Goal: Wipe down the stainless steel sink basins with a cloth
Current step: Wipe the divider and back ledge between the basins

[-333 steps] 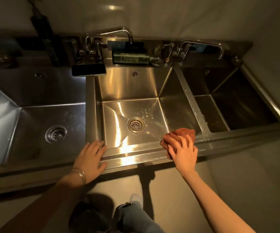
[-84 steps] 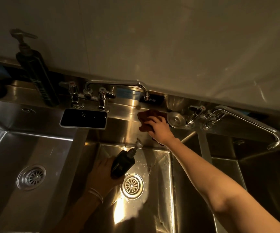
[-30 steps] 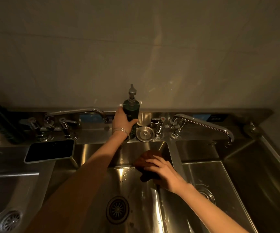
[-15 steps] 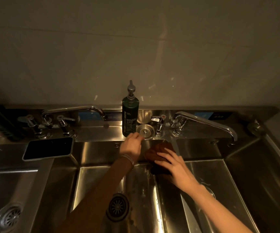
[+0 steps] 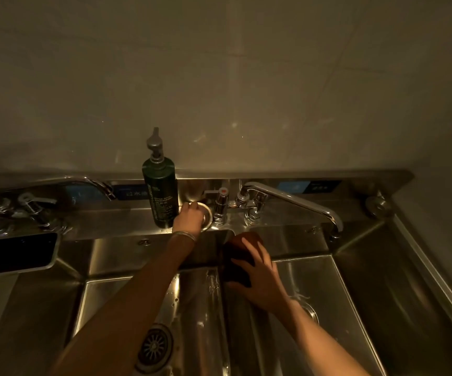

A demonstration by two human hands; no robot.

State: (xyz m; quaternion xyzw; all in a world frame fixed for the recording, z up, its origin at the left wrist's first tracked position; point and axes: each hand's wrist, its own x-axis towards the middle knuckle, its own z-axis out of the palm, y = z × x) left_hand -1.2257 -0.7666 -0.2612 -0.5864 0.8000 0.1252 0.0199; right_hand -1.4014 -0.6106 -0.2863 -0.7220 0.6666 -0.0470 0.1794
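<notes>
Two basins point(image 5: 105, 316) hold one drain point(image 5: 154, 346) each, with one cloth point(image 5: 237, 267) on the divider point(image 5: 226, 343) between them under my flat right fingers point(image 5: 264, 256), my left fingers point(image 5: 192, 210) curled over one stopper point(image 5: 207, 216) beside one bottle point(image 5: 161, 191).

Left hand point(image 5: 189, 217), centre of frame, covers most of the round metal disc point(image 5: 208, 216); whether its fingers grip the disc cannot be told. Right hand point(image 5: 260, 278) hides the lower right part of the dark cloth point(image 5: 235, 265). Right forearm hides most of the right basin's drain point(image 5: 311, 314). Phone point(image 5: 13, 253): cut by the left edge. Bottle point(image 5: 161, 196): label print too small to read. Left faucet handles point(image 5: 27, 207): blurred.
</notes>
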